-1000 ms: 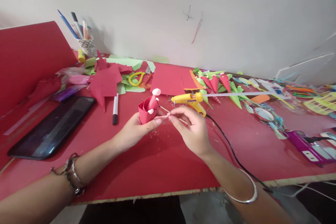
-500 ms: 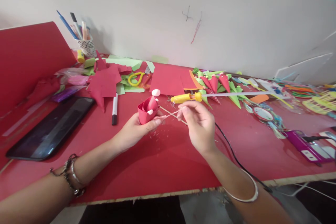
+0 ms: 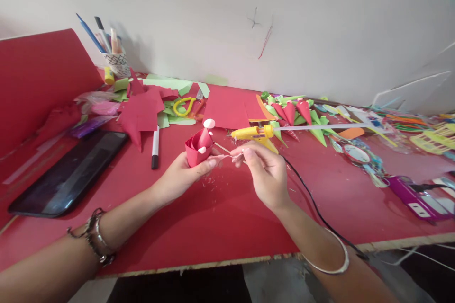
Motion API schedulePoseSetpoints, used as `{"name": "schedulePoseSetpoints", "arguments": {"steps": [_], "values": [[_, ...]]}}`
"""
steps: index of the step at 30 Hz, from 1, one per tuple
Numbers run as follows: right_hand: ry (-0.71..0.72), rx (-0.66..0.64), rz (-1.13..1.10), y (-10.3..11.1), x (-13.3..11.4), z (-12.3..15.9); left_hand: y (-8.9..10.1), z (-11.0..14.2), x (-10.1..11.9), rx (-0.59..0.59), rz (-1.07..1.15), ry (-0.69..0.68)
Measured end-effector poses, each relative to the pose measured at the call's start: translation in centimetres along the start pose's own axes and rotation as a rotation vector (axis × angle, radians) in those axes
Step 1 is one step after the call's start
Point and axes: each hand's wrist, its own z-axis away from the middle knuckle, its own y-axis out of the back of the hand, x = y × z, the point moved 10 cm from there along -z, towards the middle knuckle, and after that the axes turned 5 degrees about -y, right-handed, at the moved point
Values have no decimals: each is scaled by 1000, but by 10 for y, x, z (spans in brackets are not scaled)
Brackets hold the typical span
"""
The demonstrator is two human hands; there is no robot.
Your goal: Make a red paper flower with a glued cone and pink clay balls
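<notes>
My left hand (image 3: pixel 188 170) is closed around a red paper figure (image 3: pixel 195 152), a rolled cup shape with a red cone and white puffs on it. From that hand's fingertips a thin pink strip (image 3: pixel 223 156) runs across to my right hand (image 3: pixel 265 165). The fingers of my right hand pinch the strip's other end. A thin wooden stick (image 3: pixel 222 147) shows behind the strip, partly covered by my fingers. Just beyond my right hand lies a yellow glue gun (image 3: pixel 253 133) with a long clear glue stick in its back.
A phone (image 3: pixel 67 173) and a marker (image 3: pixel 155 147) lie at left, near red paper pieces (image 3: pixel 142 109). A pen cup (image 3: pixel 118 64) stands by the wall. Small red and green cones (image 3: pixel 289 111) lie behind the glue gun; a purple power strip (image 3: pixel 408 194) sits at right, with a black cable (image 3: pixel 313 199).
My right hand has moved left and slightly down, closer to my left hand, so the strip between them is shorter. The red figure has shifted slightly left.
</notes>
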Motion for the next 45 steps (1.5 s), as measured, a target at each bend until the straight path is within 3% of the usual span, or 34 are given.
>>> {"name": "schedulePoseSetpoints", "arguments": {"steps": [8, 16, 23, 39, 45], "values": [[-11, -7, 10, -2, 2, -2, 4, 0, -11, 2, 50, 49], [-35, -42, 9, -6, 8, -2, 4, 0, -7, 28, 35, 30], [-89, 1, 31, -2, 13, -3, 4, 0, -10, 20, 75, 54], [-131, -84, 22, -12, 22, -4, 5, 0, -9, 23, 87, 44], [-193, -75, -71, -10, 33, -4, 9, 0, -12, 67, 113, 50]]}}
